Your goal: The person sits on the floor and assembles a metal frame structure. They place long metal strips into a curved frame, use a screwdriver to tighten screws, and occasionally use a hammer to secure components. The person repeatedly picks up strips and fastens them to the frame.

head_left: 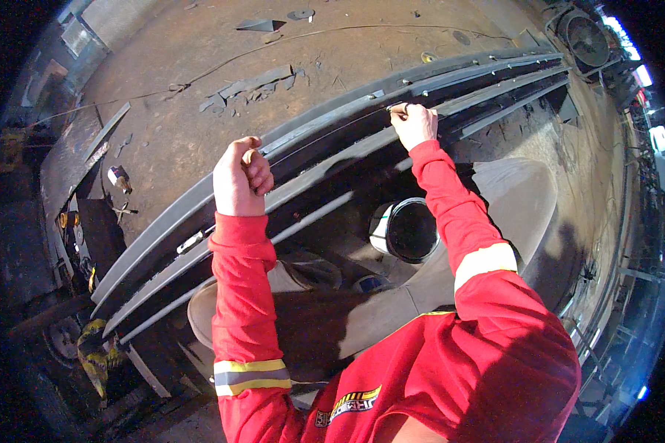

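Observation:
Long curved grey metal rails (332,164) run side by side from lower left to upper right, with small bolts or studs along the farther one. Over the far rail, my left hand (242,177) is raised with its fingers curled in and closed; anything inside them is hidden. Farther right, my right hand (415,127) is closed in a pinch at the rails, beside a small stud. What its fingertips grip is too small to name. A thin dark line shows along the rail between both hands; I cannot tell if it is a cord or an edge.
An open white bucket (379,229) with a dark inside stands between my legs and the rails. Dark flat scraps (257,83) lie on the brown surface beyond, along with a thin cable (310,34). A small container (118,178) lies at left. A round fan-like machine (585,40) stands far right.

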Demonstrator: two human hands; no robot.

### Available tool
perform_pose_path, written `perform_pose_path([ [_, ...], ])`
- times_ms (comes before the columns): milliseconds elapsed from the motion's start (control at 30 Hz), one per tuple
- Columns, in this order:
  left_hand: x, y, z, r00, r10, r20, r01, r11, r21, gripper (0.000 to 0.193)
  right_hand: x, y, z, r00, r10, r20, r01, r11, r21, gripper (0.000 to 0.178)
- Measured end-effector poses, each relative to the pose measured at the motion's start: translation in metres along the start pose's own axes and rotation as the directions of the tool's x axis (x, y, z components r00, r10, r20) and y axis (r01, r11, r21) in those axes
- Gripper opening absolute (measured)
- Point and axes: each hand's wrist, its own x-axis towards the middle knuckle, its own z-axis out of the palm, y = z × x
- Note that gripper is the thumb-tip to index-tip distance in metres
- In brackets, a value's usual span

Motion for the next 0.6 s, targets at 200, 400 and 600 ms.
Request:
perform_pose_path([
  [200, 0.003, -0.003, 0.002, 1.000, -0.002, 0.019, 0.002, 1.000, 0.018, 0.020, 0.002, 0.006, 0.009, 0.992, 0.123, -0.022, -0.115, 0.970, 0.214, 0.010],
  [400, 0.003, -0.005, 0.003, 1.000, -0.005, 0.017, 0.005, 1.000, 0.028, 0.020, 0.002, 0.002, 0.011, 0.982, 0.182, -0.038, -0.166, 0.948, 0.272, 0.009],
  [600, 0.001, -0.005, 0.006, 1.000, 0.002, 0.014, -0.003, 0.998, 0.061, 0.020, 0.002, -0.001, 0.010, 0.984, 0.176, -0.020, -0.162, 0.943, 0.291, 0.011],
])
